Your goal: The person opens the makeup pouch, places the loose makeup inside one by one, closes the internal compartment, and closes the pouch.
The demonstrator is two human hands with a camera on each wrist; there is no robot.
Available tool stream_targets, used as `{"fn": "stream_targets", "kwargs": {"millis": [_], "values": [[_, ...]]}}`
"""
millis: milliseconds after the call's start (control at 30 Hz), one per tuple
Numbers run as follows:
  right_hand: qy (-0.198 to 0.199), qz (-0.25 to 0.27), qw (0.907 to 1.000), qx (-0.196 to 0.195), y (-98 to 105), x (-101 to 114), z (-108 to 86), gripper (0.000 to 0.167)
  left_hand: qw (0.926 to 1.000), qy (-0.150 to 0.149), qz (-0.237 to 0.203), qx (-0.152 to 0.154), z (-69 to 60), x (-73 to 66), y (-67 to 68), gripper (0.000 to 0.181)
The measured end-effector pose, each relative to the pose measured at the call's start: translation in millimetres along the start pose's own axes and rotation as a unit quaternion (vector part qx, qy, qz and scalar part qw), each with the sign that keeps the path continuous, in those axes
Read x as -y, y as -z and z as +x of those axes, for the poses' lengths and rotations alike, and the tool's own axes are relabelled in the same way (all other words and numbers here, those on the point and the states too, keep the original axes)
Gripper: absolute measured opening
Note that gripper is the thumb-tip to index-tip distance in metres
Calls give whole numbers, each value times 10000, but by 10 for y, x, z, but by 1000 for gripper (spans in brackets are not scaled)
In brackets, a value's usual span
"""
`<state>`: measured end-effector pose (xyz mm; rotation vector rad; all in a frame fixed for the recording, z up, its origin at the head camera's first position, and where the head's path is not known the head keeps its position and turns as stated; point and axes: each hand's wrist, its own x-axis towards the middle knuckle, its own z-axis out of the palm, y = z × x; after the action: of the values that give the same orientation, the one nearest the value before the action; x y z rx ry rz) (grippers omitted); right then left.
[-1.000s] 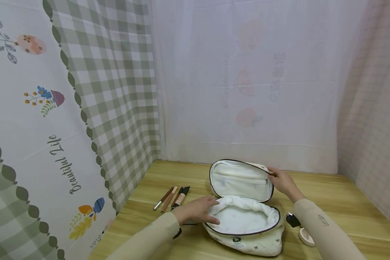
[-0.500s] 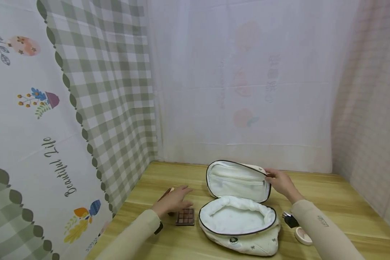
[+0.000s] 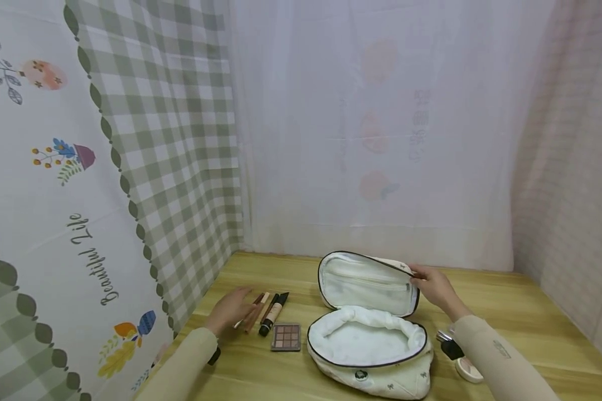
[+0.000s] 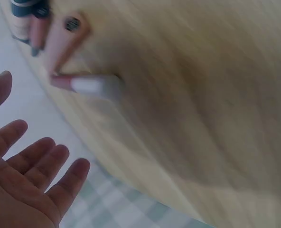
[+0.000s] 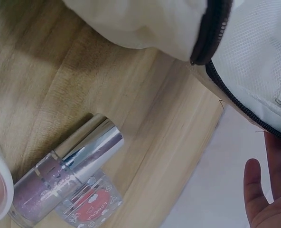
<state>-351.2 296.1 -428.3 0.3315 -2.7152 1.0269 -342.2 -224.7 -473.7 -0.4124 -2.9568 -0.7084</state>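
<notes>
A white quilted cosmetic bag (image 3: pixel 381 384) stands with its lid (image 3: pixel 366 284) raised; its padded inside shows no contents. My right hand (image 3: pixel 433 287) grips the lid's right edge; in the right wrist view its fingers pass behind the zipper edge. My left hand (image 3: pixel 231 309) is at the left, just beside several slim makeup items. Its fingers are spread in the left wrist view and hold nothing. Nearest to it are a brush-like stick with a white end (image 4: pixel 95 86) and a pinkish pencil-like tube (image 3: pixel 255 317). A black-capped tube (image 3: pixel 275 314) lies beside them.
An eyeshadow palette (image 3: pixel 286 337) lies left of the bag. To the bag's right are a silver-capped glitter bottle (image 5: pixel 67 171), a small clear case with a red label (image 5: pixel 90 204) and a round pink compact (image 3: pixel 467 370), partly behind the right sleeve. Curtains enclose the tabletop.
My left hand has moved left from the bag's rim, across the palette, to the slim makeup items, uncovering the palette. My right hand stays on the lid.
</notes>
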Motion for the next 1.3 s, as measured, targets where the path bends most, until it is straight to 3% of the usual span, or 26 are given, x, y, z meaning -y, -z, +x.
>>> {"fn": "stream_targets", "kwargs": {"millis": [167, 400, 600, 800, 1100, 1300], "values": [[-16, 40, 10000, -27, -4, 2, -26, 42, 9996, 297, -23, 13, -55, 125, 3, 50], [24, -139, 9998, -130, -16, 11, -13, 41, 9984, 471, 277, 118, -41, 171, -38, 47], [102, -130, 9998, -145, -34, 30, 12, 39, 9972, 480, 539, 199, -49, 153, -91, 39], [92, -98, 9998, -130, -34, 26, 36, 45, 9958, 366, 820, 166, -49, 88, -110, 15], [122, -113, 9999, 7, -47, 48, 48, 51, 9923, 465, 1130, 205, -28, 107, -172, 19], [148, -185, 9997, -16, -21, 83, 62, 48, 9923, 586, 1083, 157, -6, 98, -170, 20]]}}
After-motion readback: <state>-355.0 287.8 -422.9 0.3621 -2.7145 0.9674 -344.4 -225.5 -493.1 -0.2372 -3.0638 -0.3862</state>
